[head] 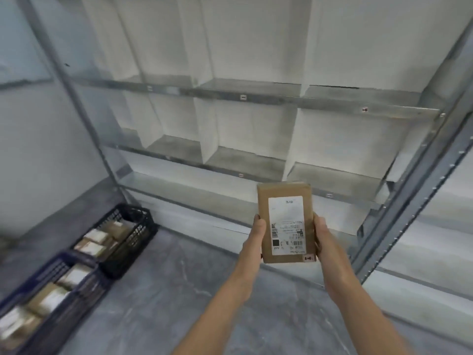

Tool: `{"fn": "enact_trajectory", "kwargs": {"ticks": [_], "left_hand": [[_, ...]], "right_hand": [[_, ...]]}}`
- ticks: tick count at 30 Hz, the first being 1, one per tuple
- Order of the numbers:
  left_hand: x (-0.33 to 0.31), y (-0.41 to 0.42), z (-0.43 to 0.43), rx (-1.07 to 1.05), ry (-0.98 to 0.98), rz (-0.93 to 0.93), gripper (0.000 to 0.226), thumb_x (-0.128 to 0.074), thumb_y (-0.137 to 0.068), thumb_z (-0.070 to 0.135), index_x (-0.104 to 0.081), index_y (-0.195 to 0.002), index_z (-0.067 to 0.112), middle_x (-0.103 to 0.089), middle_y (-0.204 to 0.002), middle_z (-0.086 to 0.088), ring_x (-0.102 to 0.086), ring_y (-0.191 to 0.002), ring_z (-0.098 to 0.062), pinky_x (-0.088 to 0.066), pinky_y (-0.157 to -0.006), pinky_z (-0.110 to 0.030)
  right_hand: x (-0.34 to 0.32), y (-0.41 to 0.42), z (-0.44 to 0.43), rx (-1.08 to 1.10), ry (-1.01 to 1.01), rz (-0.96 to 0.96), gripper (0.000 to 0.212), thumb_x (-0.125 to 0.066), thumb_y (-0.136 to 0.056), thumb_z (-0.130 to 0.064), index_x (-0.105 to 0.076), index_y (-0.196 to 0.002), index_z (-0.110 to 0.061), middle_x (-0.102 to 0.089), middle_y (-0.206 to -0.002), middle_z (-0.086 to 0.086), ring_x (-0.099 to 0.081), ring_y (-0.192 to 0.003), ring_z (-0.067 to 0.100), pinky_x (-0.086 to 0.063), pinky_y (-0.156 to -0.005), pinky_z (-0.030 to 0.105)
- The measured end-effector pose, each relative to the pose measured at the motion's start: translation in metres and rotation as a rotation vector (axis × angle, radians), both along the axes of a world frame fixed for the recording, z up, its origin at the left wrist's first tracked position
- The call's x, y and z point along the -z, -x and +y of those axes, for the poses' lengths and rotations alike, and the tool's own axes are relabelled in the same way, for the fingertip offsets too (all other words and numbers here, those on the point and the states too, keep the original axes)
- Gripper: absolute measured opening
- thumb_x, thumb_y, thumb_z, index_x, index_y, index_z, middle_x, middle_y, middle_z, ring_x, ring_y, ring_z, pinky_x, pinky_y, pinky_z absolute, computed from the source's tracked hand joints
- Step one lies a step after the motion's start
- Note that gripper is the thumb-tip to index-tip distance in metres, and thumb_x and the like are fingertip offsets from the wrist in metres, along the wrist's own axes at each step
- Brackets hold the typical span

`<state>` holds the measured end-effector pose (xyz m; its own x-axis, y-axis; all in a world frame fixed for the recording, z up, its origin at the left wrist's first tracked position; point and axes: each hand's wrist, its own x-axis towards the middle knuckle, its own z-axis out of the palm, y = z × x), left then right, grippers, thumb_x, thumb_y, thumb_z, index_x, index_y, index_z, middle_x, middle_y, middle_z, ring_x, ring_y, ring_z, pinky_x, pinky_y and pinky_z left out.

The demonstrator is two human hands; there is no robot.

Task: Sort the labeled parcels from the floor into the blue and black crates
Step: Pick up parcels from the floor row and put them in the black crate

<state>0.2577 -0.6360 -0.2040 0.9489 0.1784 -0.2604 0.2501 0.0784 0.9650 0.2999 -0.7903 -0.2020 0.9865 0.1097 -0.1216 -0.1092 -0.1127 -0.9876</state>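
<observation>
Grey metal shelving [256,98] with white dividers fills the background, and a grey marbled floor [179,290] lies below it. At the lower left, the blue crate [43,270] and the black crate [139,234] are set end to end on the floor, and brown labelled parcels are seen in each. One parcel [286,221] is held upright in mid-air before the lowest shelf, well apart from both crates. It is grasped at its lower long edges: the left hand [256,234] is curled round the left edge, the right hand [322,234] round the right.

The step in hand is judged to be the reading of the label. The face should be kept square to the eyes and the print left uncovered until the destination is settled; only then should the parcel be carried left.

The parcel is seen as a flat brown cardboard box. Its front is largely covered by a white label [285,211] with barcodes, and a small pale sticker [309,258] with a dark red mark is fixed at the lower right corner.
</observation>
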Motion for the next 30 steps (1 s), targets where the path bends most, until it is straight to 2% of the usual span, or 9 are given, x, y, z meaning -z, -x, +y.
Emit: {"fn": "enact_trajectory", "kwargs": {"ticks": [3, 5, 8, 12, 16, 19, 22, 26, 30], "left_hand": [[0.007, 0.007, 0.068, -0.093, 0.027, 0.003, 0.05, -0.024, -0.103, 0.062, -0.053, -0.141, 0.047, -0.067, -0.099, 0.045, -0.063, -0.105, 0.01, -0.045, -0.079, -0.005], [0.012, 0.01, 0.11, -0.143, 0.043, 0.004, 0.047, -0.024, -0.105, 0.06, -0.052, -0.14, 0.048, -0.067, -0.096, 0.045, -0.064, -0.095, 0.016, -0.044, -0.069, -0.002], [0.023, 0.012, 0.168, -0.214, 0.051, -0.009, 0.047, -0.025, -0.106, 0.059, -0.052, -0.143, 0.046, -0.069, -0.108, 0.038, -0.063, -0.1, 0.018, -0.046, -0.074, -0.003], [0.039, 0.011, 0.234, -0.328, 0.054, -0.03, 0.043, -0.027, -0.107, 0.053, -0.051, -0.141, 0.044, -0.068, -0.109, 0.036, -0.06, -0.098, 0.023, -0.049, -0.078, -0.004], [0.052, 0.002, 0.288, -0.446, 0.074, 0.002, 0.043, -0.029, -0.105, 0.059, -0.05, -0.143, 0.05, -0.066, -0.122, 0.032, -0.059, -0.111, 0.018, -0.045, -0.112, -0.033], [0.061, -0.012, 0.323, -0.51, 0.082, 0.025, 0.041, -0.026, -0.106, 0.057, -0.047, -0.141, 0.051, -0.066, -0.107, 0.042, -0.057, -0.098, 0.028, -0.045, -0.1, -0.025], [0.07, -0.036, 0.358, -0.576, 0.076, 0.043, 0.037, -0.025, -0.107, 0.055, -0.047, -0.137, 0.052, -0.065, -0.093, 0.048, -0.057, -0.09, 0.03, -0.045, -0.088, -0.014], [0.084, -0.083, 0.41, -0.68, 0.088, 0.086, 0.034, -0.029, -0.105, 0.061, -0.049, -0.132, 0.057, -0.065, -0.095, 0.046, -0.059, -0.096, 0.023, -0.041, -0.113, -0.035], [0.092, -0.13, 0.454, -0.764, 0.145, 0.139, 0.029, -0.03, -0.103, 0.064, -0.053, -0.12, 0.062, -0.064, -0.101, 0.04, -0.058, -0.109, 0.009, -0.039, -0.118, -0.044]], "right_hand": [[0.01, -0.011, 0.072, -0.099, 0.017, 0.014, 0.058, -0.023, -0.101, -0.071, -0.067, -0.132, -0.048, -0.078, -0.118, -0.02, -0.071, -0.106, -0.003, -0.046, -0.105, 0.041], [0.017, -0.018, 0.117, -0.15, 0.014, 0.037, 0.057, -0.023, -0.103, -0.071, -0.066, -0.133, -0.049, -0.077, -0.119, -0.02, -0.071, -0.109, 0.0, -0.045, -0.109, 0.045], [0.024, -0.024, 0.181, -0.223, 0.01, 0.071, 0.056, -0.023, -0.106, -0.068, -0.068, -0.132, -0.048, -0.078, -0.12, -0.017, -0.07, -0.117, 0.008, -0.046, -0.112, 0.05], [0.032, -0.035, 0.253, -0.357, 0.033, 0.073, 0.058, -0.022, -0.106, -0.068, -0.064, -0.139, -0.046, -0.077, -0.121, -0.018, -0.072, -0.109, -0.001, -0.048, -0.105, 0.043], [0.045, -0.055, 0.314, -0.46, 0.045, 0.092, 0.054, -0.022, -0.108, -0.063, -0.063, -0.14, -0.045, -0.077, -0.119, -0.021, -0.071, -0.107, -0.006, -0.047, -0.1, 0.033], [0.054, -0.078, 0.358, -0.523, 0.048, 0.117, 0.051, -0.024, -0.108, -0.062, -0.066, -0.133, -0.046, -0.077, -0.113, -0.025, -0.07, -0.102, -0.01, -0.046, -0.093, 0.027], [0.065, -0.111, 0.404, -0.609, 0.066, 0.143, 0.051, -0.023, -0.109, -0.062, -0.066, -0.132, -0.047, -0.078, -0.114, -0.024, -0.071, -0.103, -0.008, -0.048, -0.095, 0.029], [0.079, -0.167, 0.463, -0.692, 0.076, 0.172, 0.051, -0.023, -0.109, -0.064, -0.065, -0.135, -0.051, -0.078, -0.116, -0.023, -0.072, -0.102, -0.007, -0.05, -0.095, 0.031], [0.089, -0.222, 0.516, -0.781, 0.109, 0.222, 0.048, -0.022, -0.111, -0.062, -0.066, -0.127, -0.051, -0.079, -0.106, -0.024, -0.071, -0.091, -0.013, -0.047, -0.079, 0.021]]}}
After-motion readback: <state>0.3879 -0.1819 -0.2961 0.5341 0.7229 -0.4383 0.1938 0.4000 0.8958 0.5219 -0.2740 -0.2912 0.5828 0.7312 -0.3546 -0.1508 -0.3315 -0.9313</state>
